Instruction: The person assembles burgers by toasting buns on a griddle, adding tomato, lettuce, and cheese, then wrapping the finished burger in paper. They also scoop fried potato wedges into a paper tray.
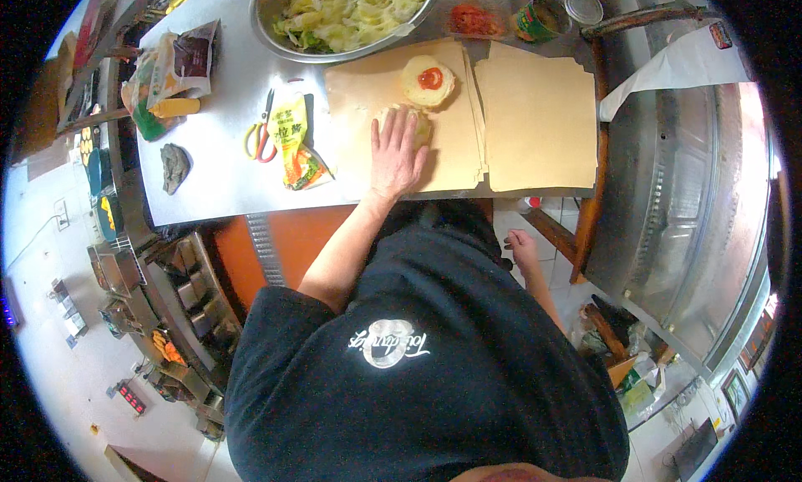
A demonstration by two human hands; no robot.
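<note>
My left hand lies palm down, fingers somewhat apart, over a lettuce-topped bun half that it mostly covers. Just beyond it, another bun half lies cut side up with a blob of red sauce on it. Both rest on a stack of brown paper sheets. My right hand hangs beside my body, below the table edge. Its fingers are curled and nothing shows in them. Left of the paper lie a yellow sauce pouch and scissors with red and yellow handles.
A steel bowl of torn lettuce stands at the back. Nearby are a tray of red food and an opened can. A second paper stack lies right. Packets, a yellow squeeze bottle and a grey cloth sit left.
</note>
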